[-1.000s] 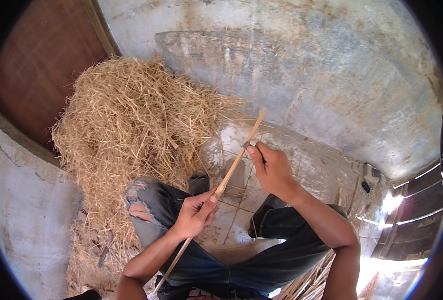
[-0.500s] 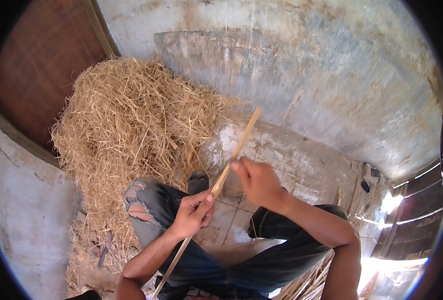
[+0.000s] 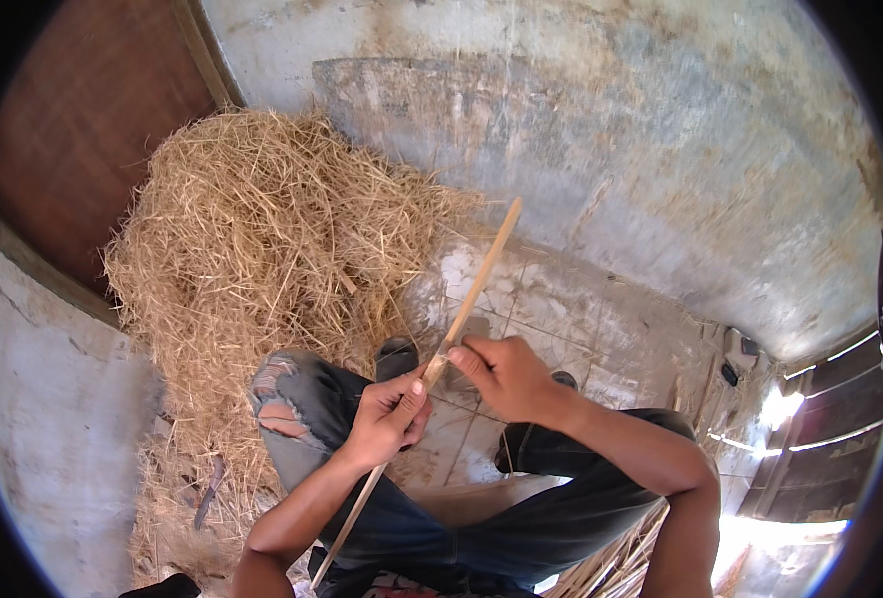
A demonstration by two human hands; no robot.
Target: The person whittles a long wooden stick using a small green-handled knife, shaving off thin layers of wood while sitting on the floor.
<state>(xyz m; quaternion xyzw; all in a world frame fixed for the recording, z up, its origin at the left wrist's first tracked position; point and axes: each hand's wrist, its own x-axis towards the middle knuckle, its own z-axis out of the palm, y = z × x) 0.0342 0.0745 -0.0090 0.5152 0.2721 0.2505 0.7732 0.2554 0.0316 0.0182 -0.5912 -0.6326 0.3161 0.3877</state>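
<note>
A long, pale bamboo strip (image 3: 485, 267) slants from low between my legs up toward the far wall. My left hand (image 3: 386, 417) is closed round its middle, thumb lying along the top. Just above it, my right hand (image 3: 506, 377) is closed at the strip, with thumb and forefinger pressed against it. A dull grey flat shape (image 3: 476, 327) shows beside the strip, beyond my right fingers; I cannot tell whether it is a blade in that hand. The other right fingers are curled out of sight.
A large heap of dry straw (image 3: 272, 219) lies at the left, against a brown panel (image 3: 82, 140). Beyond the tiled floor (image 3: 551, 344) rises a stained wall (image 3: 601, 130). More thin strips (image 3: 611, 558) lie under my right leg. A small dark object (image 3: 728, 374) is by the right wall.
My right hand has slid down along the bamboo strip, closer to my left hand. The left hand has stayed nearly in place, and the strip's far end is slightly higher.
</note>
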